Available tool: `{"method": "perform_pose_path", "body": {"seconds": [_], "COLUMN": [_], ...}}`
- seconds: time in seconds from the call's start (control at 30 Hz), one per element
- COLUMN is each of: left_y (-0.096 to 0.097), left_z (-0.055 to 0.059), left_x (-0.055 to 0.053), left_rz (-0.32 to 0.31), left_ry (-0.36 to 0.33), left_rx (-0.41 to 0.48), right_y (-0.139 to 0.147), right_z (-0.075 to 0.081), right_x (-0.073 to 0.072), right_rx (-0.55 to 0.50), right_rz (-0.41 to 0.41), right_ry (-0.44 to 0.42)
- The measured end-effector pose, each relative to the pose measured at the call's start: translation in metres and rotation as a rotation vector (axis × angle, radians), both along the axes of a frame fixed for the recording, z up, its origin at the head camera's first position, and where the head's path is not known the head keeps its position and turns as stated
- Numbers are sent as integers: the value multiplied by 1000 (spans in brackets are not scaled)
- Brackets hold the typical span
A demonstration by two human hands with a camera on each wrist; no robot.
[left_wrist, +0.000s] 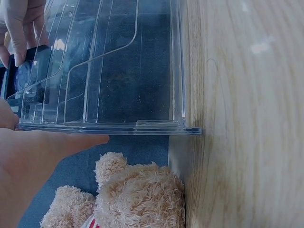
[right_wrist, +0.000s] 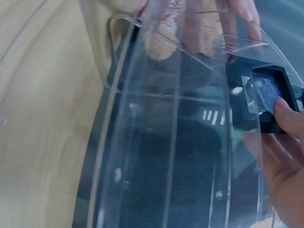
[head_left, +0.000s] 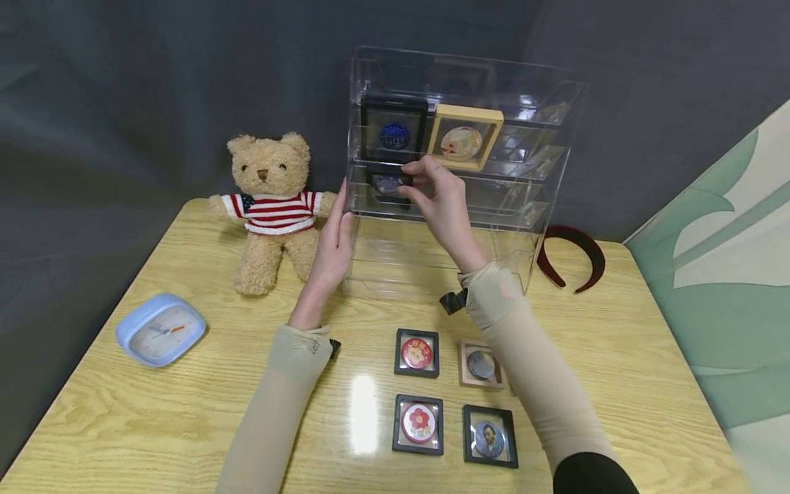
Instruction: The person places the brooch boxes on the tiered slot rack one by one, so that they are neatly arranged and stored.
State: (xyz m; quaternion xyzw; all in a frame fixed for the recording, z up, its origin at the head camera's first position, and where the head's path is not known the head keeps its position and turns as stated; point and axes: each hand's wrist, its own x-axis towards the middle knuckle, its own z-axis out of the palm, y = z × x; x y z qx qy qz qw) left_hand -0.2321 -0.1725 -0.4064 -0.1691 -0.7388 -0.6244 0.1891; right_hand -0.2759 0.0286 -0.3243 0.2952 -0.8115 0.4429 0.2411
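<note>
A tiered clear acrylic display rack (head_left: 426, 240) stands on the table. My right hand (head_left: 441, 199) pinches a black-framed display case (right_wrist: 244, 111) with a round blue badge inside, at the left end of a shelf. Thumb on its front face, fingers behind. Straight fingers of my left hand (head_left: 333, 254) lie along the outer left side of the rack; the left wrist view shows this hand (left_wrist: 38, 152) against the side panel. One shelf higher sit a black frame (head_left: 395, 154) with a dark blue badge and a yellow frame (head_left: 465, 165) with a pale badge.
A teddy bear (head_left: 278, 178) sits left of the rack, a blue clock (head_left: 160, 329) nearer the front. On the right lies a dark red headband (head_left: 583, 240). Several framed badges, including a red one (head_left: 416, 353) and a portrait one (head_left: 489, 439), lie in front.
</note>
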Motion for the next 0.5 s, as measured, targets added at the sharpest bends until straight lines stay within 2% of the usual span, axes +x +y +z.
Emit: {"method": "perform_pose_path", "body": {"seconds": [0.23, 0.5], "left_y": [2, 1], "left_z": [1, 0], "left_x": [0, 0], "left_rz": [-8, -13], "left_ry": [12, 10], "left_rx": [13, 17], "right_y": [-1, 0], "right_z": [-9, -11], "right_x": [-1, 1], "right_rx": [1, -32], "right_rz": [33, 80], "right_ry": [37, 3]}}
